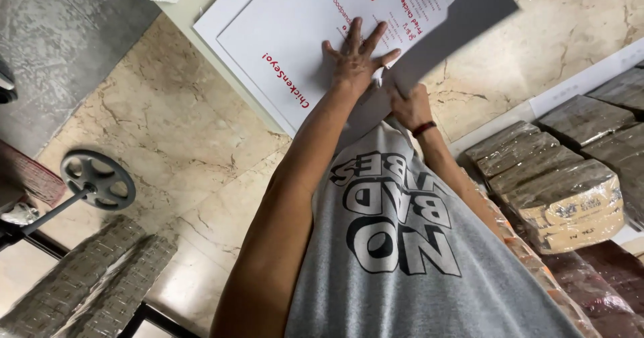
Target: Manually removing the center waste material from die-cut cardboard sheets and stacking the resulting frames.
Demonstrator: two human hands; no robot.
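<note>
I am watching the left hand (355, 59) pressing down with its grip released, fingers spread flat on the white carton sheet (282, 42) with red print. Just beside that palm, the right hand (410, 106) is clenching its grip on the grey flap (469, 16), which is rising off the sheet and tilting over it. By my judgement the folding is only beginning: one flap is coming up, while the rest of the sheet is lying flat on more white sheets. The sheet's long axis is running diagonally, away from both grips toward the far right. Beyond the right grip, brown wrapped bundles (570, 177) are sitting on the marble floor (168, 130).
</note>
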